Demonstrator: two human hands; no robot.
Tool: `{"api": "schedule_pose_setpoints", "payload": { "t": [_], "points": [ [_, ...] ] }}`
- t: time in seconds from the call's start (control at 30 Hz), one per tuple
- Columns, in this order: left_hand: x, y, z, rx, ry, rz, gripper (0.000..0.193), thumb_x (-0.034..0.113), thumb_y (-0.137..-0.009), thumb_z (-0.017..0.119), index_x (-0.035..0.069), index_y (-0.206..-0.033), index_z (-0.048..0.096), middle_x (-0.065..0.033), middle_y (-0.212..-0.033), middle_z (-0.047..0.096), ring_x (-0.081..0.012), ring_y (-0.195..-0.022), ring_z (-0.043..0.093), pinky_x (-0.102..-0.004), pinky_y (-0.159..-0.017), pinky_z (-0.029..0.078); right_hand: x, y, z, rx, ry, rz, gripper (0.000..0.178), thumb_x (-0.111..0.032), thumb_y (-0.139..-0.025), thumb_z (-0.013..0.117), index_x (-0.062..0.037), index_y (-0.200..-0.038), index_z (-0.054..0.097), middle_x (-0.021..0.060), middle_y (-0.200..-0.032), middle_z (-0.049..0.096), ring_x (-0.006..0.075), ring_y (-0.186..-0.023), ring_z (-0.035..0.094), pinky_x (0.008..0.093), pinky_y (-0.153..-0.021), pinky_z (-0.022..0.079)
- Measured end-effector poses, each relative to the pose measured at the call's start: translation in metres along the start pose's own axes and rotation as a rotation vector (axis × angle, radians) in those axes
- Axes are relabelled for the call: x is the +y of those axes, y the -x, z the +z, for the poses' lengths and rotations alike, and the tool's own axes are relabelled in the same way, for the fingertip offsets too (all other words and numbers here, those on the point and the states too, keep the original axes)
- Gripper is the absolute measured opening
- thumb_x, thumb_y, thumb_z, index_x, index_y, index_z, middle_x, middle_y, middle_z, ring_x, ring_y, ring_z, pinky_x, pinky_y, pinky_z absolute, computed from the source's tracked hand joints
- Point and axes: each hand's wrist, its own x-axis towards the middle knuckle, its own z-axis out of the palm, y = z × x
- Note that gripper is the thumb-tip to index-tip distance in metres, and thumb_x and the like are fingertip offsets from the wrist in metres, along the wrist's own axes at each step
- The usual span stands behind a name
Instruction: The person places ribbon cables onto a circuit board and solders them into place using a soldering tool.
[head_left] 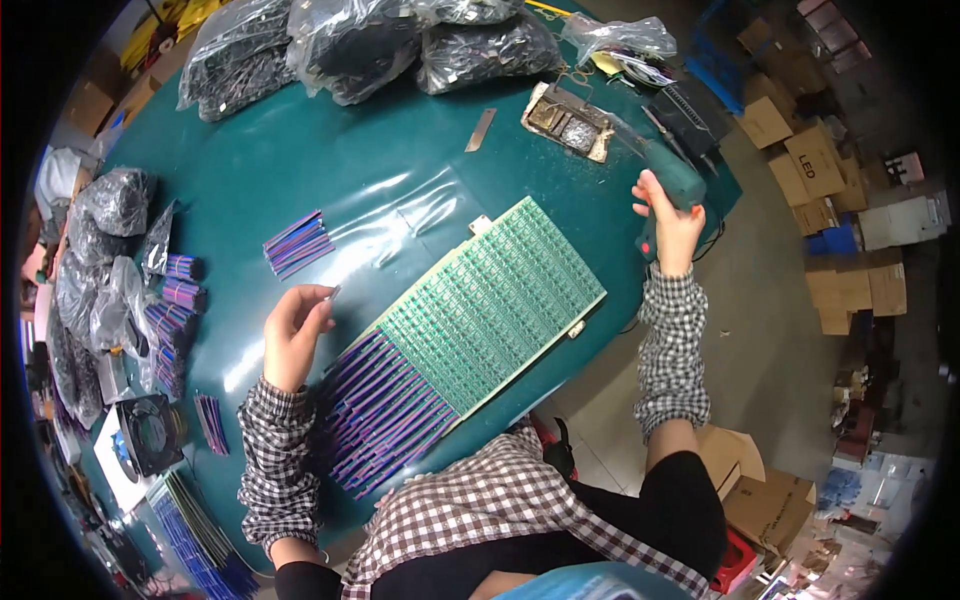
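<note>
My right hand [674, 232] is wrapped round a green soldering gun [672, 176] at the table's right edge. Its thin front end points toward a grimy tray [568, 122] holding silvery solder. At the left, my left hand [290, 338] is closed in a pinch, with a small greyish piece at the fingertips, too small to name. Just right of that hand lies a slanted panel of green circuit boards [495, 300]. Rows of purple, blue and red wires [385, 415] extend from its lower-left edge. A loose bundle of similar wires [298, 245] rests beyond my left hand.
Clear bags of dark parts [355, 50] line the table's far edge. More bags [100, 280] and tied wire bundles [180, 295] crowd the left, near a black fan [148, 432]. A metal strip [481, 130] lies by the tray. Cardboard boxes [810, 165] stand on the floor at right.
</note>
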Motion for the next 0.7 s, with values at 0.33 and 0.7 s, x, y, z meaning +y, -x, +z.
{"api": "schedule_pose_setpoints", "payload": {
  "t": [0.33,0.7],
  "points": [
    [0.032,0.014,0.016,-0.035,0.161,0.032,0.018,0.006,-0.091,0.067,-0.002,-0.108,0.065,-0.0026,-0.095,0.066,-0.0066,-0.085,0.061,-0.0224,-0.076,0.05,-0.082,0.024,-0.029,-0.129,0.145,0.071,0.037,-0.017,-0.096,0.061,0.008,-0.123,0.059,0.0182,-0.102,0.069,0.0266,-0.085,0.071,0.0325,-0.067,0.06],
    [0.064,0.041,-0.005,0.05,-0.04,0.092,0.015,0.002,-0.09,0.065,-0.001,-0.104,0.068,-0.0029,-0.092,0.066,-0.0069,-0.077,0.061,-0.0205,-0.068,0.049,-0.233,-0.02,-0.129,-0.062,0.451,-0.154,0.051,-0.034,-0.105,0.042,0.0041,-0.139,0.045,0.0148,-0.124,0.061,0.0254,-0.115,0.061,0.033,-0.095,0.051]
  ]
}}
